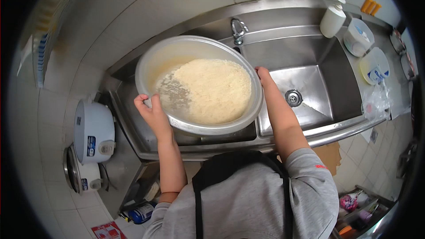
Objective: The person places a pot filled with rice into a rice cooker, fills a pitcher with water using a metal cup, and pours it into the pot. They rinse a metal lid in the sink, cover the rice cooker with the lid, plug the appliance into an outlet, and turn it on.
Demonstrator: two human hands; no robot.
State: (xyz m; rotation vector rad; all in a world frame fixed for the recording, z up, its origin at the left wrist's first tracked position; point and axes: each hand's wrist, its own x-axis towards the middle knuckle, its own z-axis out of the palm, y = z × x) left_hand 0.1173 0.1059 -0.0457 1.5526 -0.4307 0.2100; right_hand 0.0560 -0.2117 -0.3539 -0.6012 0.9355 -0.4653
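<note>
A large metal pot (156,55) is held over the left part of the sink, its mouth tipped toward me. Pale uncooked rice (214,89) lies in it, heaped to the right. On the left the layer thins, and the grey bottom shows through in a wet-looking patch. My left hand (152,114) grips the near left rim, thumb and fingers closed over the edge. At the right side of the rim my right hand (263,76) is closed on the pot, with most of its fingers hidden behind it.
A tap (239,32) rises behind the pot, and the right sink basin (305,79) has a drain. A pump bottle (333,20), plastic tubs (358,37) and a plastic bag (376,102) stand to the right. A rice cooker (92,128) is at the left.
</note>
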